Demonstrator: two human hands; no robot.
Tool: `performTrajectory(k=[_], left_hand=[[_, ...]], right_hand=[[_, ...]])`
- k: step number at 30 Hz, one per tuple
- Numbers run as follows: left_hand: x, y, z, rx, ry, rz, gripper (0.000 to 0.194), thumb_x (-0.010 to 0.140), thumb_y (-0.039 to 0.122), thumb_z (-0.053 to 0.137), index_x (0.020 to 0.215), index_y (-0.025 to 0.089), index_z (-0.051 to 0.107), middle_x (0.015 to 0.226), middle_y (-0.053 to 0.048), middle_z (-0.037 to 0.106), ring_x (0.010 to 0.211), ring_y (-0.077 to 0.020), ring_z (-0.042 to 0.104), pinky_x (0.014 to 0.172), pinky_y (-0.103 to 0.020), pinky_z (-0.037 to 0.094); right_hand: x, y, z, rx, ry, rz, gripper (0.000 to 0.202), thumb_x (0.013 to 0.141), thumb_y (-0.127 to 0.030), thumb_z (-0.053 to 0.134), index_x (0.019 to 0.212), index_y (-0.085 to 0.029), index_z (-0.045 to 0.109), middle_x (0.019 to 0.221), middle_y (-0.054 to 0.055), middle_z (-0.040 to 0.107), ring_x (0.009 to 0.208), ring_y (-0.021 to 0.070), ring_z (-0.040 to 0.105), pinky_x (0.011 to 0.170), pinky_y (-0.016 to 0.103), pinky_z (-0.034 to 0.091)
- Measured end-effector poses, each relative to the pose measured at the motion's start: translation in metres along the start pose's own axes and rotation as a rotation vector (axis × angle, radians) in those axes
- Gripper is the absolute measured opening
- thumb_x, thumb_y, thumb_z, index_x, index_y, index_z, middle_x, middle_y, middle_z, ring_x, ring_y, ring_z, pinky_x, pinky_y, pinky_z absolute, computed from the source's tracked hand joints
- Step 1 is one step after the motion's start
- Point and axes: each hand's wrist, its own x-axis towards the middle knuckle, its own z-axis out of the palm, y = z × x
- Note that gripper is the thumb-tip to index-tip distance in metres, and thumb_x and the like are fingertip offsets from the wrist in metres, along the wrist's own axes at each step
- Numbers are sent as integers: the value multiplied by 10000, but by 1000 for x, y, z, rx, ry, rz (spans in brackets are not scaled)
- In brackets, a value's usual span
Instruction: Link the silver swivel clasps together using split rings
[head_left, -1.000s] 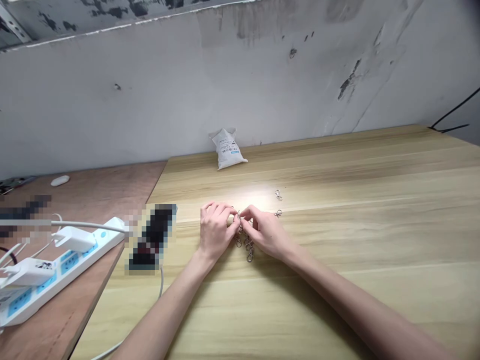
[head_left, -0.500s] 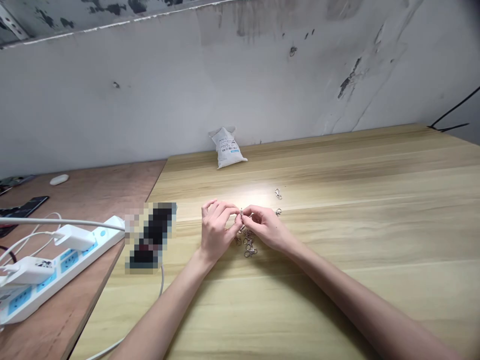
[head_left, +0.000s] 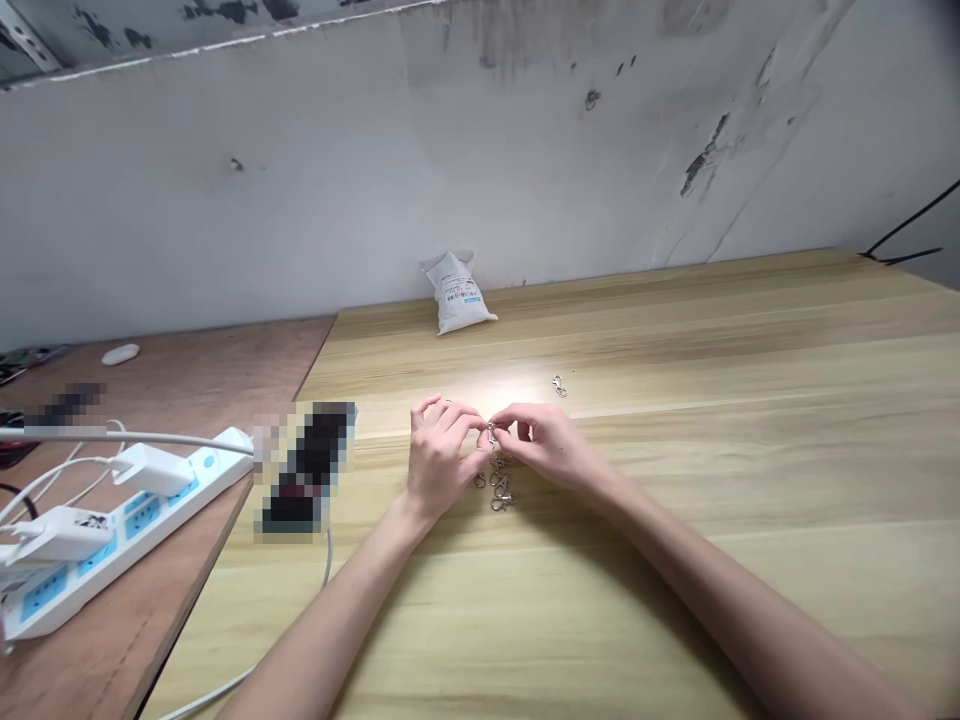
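Between my two hands is a small metal lobster clasp [head_left: 491, 432], partly covered by the fingertips. My left hand [head_left: 444, 450] pinches it from the left with thumb and index finger. From the right, my right hand [head_left: 546, 440] grips it in the same way, the other fingers curled. Just below the fingertips lies a small pile of silvery clasps [head_left: 501, 490] on the wooden table, partly hidden by the hands. One more clasp [head_left: 559, 386] lies apart, beyond my right hand.
A white plastic parcel [head_left: 460, 295] rests against the wall at the back. To the left are a pixelated phone-like object [head_left: 307, 468], a power strip [head_left: 142, 515] with white chargers and cables, and a small white case [head_left: 120, 354].
Both hands stay together on the clasp, with the fingers shifting slightly. My right hand now covers the clasp that showed beside it. The whole view has shifted a little.
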Motion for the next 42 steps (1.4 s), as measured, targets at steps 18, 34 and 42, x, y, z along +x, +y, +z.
performTrajectory(k=[18,34,42], left_hand=[[0,3,-1,-4,-157,181,109,811,128,571,760,219,603,811,24,704,809,-153,640,1026,-413,376],[0,-1,0,-61,-134,-17,77,764,145,624,729,209,599,817,5,670,819,-175,620,974,-411,374],[0,-1,0,-101,-81,-103,71,791,150,628,768,215,613,833,11,676,851,-175,632,943,-395,372]], right_hand=[[-1,3,-21,5,-259,-18,156,808,-191,615,870,-209,757,728,8,642,608,112,492,568,236,350],[-1,4,-6,-131,-133,-41,113,851,-199,599,830,-186,709,688,-5,648,579,97,500,573,221,328],[-4,-5,-6,-450,-46,-163,271,945,-269,472,809,-188,692,755,39,682,615,124,535,545,263,247]])
